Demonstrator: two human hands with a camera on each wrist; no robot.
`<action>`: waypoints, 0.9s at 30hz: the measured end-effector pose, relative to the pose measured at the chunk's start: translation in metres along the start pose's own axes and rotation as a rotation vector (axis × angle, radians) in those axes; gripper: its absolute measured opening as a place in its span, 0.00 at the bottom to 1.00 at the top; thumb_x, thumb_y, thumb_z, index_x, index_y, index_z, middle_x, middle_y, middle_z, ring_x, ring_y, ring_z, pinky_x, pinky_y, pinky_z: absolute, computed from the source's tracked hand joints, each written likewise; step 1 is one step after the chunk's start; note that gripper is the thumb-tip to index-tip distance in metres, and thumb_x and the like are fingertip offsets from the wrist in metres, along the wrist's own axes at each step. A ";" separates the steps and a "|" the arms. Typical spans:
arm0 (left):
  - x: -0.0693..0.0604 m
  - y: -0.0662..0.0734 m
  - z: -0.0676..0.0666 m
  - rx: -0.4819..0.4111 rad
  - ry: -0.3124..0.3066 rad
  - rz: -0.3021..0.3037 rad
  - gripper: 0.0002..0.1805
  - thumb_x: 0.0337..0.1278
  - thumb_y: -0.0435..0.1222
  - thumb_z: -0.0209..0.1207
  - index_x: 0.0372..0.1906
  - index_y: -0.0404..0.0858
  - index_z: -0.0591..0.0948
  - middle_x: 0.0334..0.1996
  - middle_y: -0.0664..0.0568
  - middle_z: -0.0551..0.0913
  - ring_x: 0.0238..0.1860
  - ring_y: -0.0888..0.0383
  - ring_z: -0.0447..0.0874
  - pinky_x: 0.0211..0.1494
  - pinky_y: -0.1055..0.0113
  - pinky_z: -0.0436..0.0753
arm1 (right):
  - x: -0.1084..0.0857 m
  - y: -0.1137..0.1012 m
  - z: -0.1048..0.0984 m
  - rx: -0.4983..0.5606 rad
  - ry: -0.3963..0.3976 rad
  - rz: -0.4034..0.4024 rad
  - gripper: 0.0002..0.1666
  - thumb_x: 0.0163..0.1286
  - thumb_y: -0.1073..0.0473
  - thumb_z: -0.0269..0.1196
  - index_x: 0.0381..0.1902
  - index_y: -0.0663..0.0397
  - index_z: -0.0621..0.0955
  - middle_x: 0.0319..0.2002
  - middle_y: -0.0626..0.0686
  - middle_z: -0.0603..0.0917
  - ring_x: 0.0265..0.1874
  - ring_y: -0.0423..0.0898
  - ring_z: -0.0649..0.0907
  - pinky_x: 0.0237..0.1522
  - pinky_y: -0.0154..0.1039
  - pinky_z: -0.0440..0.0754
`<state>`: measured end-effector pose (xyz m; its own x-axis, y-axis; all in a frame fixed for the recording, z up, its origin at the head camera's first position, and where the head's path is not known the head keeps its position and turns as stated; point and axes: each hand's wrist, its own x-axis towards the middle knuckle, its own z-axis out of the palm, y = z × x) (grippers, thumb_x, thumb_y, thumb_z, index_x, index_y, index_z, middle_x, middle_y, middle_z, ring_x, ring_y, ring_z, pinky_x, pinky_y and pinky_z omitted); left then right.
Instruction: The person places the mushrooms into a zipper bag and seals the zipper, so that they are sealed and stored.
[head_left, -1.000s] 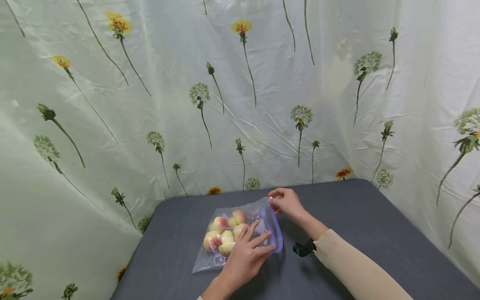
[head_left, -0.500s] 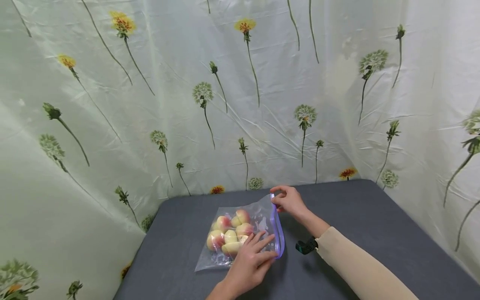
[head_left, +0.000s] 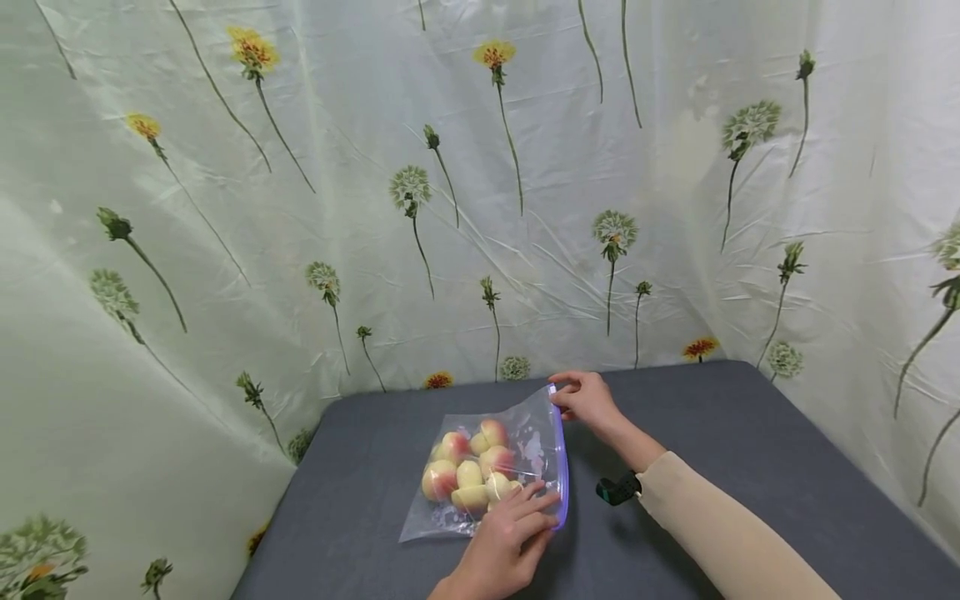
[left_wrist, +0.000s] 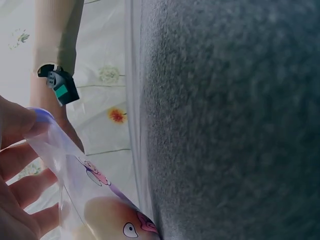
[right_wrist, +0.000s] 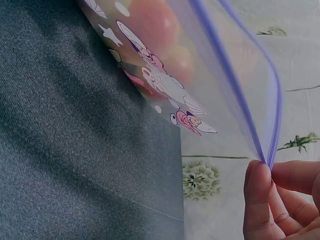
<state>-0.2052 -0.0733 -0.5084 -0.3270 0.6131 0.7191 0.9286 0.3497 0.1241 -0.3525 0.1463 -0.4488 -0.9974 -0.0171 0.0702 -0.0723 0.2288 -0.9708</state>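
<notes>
A clear zip bag point(head_left: 531, 442) with a purple zip edge point(head_left: 562, 467) lies on the table, its mouth raised at the right. Several yellow-and-red fruits point(head_left: 468, 475) are inside; their exact kind is unclear. My left hand point(head_left: 506, 542) pinches the near end of the purple edge, its other fingers spread against the bag, as the left wrist view shows. With thumb and fingertip, my right hand point(head_left: 588, 404) pinches the far end. In the right wrist view the two purple strips point(right_wrist: 235, 85) stand apart along the middle and meet at the fingertips. Printed cartoon figures point(right_wrist: 192, 120) mark the bag's side.
The dark grey table point(head_left: 360, 467) extends around the bag. A pale curtain point(head_left: 465, 242) printed with dandelions hangs behind it and along both sides. On the right wrist sits a small black device point(head_left: 617, 490) below the beige sleeve point(head_left: 727, 525).
My left hand has slid nearer to me and rightward along the bag's mouth. The purple edge, gaping before in the head view, now looks straighter and stretched between both hands.
</notes>
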 end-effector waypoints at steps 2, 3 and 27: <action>-0.001 0.001 -0.001 0.020 0.002 0.011 0.08 0.59 0.31 0.67 0.43 0.43 0.88 0.57 0.51 0.83 0.61 0.48 0.80 0.57 0.46 0.79 | 0.001 0.001 -0.001 0.004 0.000 -0.003 0.19 0.65 0.68 0.69 0.54 0.60 0.84 0.31 0.56 0.87 0.26 0.48 0.85 0.36 0.55 0.85; -0.001 0.001 -0.001 0.027 0.003 0.017 0.08 0.59 0.31 0.67 0.43 0.43 0.88 0.57 0.51 0.83 0.60 0.48 0.80 0.56 0.45 0.79 | 0.001 0.001 -0.001 0.006 0.000 -0.004 0.19 0.64 0.68 0.69 0.54 0.60 0.84 0.31 0.57 0.87 0.27 0.48 0.85 0.36 0.54 0.85; 0.000 0.009 0.004 0.060 -0.111 -0.086 0.08 0.63 0.43 0.66 0.44 0.47 0.87 0.57 0.53 0.83 0.61 0.51 0.79 0.56 0.37 0.76 | 0.003 0.011 -0.005 0.049 0.021 0.018 0.18 0.64 0.68 0.69 0.51 0.68 0.83 0.30 0.57 0.87 0.23 0.45 0.84 0.34 0.49 0.86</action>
<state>-0.1974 -0.0674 -0.5101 -0.4255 0.6521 0.6274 0.8852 0.4440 0.1389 -0.3565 0.1535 -0.4578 -0.9984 0.0068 0.0566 -0.0545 0.1808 -0.9820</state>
